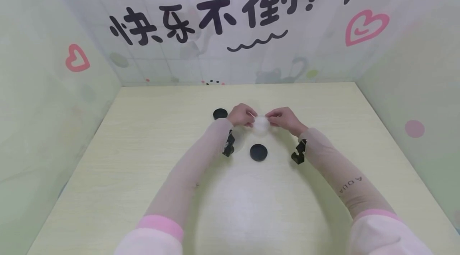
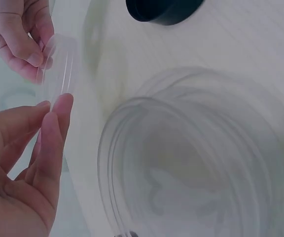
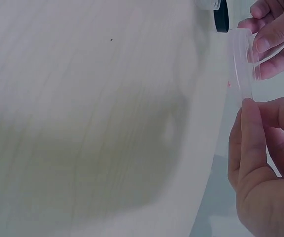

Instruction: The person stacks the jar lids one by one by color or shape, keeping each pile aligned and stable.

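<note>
A thin, round, clear plastic lid (image 1: 260,124) is held up between both hands, tilted nearly edge-on in the two wrist views. My left hand (image 1: 242,115) pinches its left edge between thumb and fingers. On the opposite edge, my right hand (image 1: 285,120) pinches it in the same way. Below the left wrist, a wide clear round container (image 2: 181,158) fills much of the left wrist view; its rim looks doubled, and I cannot tell whether there is more than one piece. In the head view the left wrist partly covers it.
A black round cap (image 1: 258,152) lies on the wooden table (image 1: 230,215) in front of the hands. Another black round cap (image 1: 220,114) is beside the left hand, partly hidden by it. Printed walls (image 1: 194,63) stand at the back and both sides.
</note>
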### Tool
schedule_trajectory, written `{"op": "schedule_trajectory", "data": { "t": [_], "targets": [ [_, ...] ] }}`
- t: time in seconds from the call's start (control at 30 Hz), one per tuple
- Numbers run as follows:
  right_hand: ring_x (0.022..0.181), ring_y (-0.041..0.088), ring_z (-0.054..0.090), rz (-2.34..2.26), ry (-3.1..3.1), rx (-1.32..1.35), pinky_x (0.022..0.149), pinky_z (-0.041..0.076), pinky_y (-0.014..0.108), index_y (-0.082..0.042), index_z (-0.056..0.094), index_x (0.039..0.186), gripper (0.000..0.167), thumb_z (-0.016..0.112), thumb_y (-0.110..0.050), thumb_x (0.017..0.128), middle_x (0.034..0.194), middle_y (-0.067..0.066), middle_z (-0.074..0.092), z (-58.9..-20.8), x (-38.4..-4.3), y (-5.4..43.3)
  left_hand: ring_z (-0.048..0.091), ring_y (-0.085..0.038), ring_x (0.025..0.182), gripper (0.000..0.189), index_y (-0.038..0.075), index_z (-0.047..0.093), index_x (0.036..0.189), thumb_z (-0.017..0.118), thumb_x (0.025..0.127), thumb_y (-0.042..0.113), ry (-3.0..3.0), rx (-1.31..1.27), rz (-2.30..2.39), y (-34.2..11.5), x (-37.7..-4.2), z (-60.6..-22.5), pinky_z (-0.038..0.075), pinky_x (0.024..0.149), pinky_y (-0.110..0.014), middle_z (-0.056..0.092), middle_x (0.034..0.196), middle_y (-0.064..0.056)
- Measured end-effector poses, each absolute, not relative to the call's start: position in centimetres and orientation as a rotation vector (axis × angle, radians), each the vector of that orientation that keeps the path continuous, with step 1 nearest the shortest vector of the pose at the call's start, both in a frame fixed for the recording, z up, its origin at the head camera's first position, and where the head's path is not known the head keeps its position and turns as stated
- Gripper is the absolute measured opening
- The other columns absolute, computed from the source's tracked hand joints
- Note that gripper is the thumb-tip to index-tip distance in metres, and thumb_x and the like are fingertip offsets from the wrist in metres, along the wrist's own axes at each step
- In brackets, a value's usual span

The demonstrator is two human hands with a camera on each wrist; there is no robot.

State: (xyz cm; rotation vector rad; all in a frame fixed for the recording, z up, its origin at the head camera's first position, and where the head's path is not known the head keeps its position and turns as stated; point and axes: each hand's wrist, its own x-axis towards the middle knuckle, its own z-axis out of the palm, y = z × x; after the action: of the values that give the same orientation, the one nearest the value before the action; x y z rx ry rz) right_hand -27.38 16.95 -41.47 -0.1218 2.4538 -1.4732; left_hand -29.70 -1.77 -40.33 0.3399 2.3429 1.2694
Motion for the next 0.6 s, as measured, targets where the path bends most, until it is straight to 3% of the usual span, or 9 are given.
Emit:
{"op": "schedule_trajectory", "data": {
  "t": [0.43,0.6],
  "targets": [
    [0.088,0.025,0.058,-1.503,2.429,-0.168,0.074,0.05,0.026,0.01,0.059,0.105,0.023,0.057,0.0,0.084,0.105,0.024,0.057,-40.5,-27.6,15.0,0.062,-0.02,0.072,0.027,-0.002,0.059,0.109,0.057,0.082,-0.003,2.34,0.322,1.278,-3.8,-29.3,-39.1,0.052,0.064,-0.022,0.059,0.102,-0.017],
    [0.083,0.023,0.059,-1.509,2.421,-0.218,0.075,0.05,0.027,0.01,0.059,0.102,0.022,0.057,0.002,0.082,0.102,0.024,0.058,-40.3,-27.5,14.1,0.063,-0.023,0.075,0.025,-0.002,0.06,0.105,0.059,0.08,-0.004,2.326,0.3,1.284,-4.6,-29.2,-39.0,0.052,0.068,-0.026,0.061,0.096,-0.016]
  ]
}}
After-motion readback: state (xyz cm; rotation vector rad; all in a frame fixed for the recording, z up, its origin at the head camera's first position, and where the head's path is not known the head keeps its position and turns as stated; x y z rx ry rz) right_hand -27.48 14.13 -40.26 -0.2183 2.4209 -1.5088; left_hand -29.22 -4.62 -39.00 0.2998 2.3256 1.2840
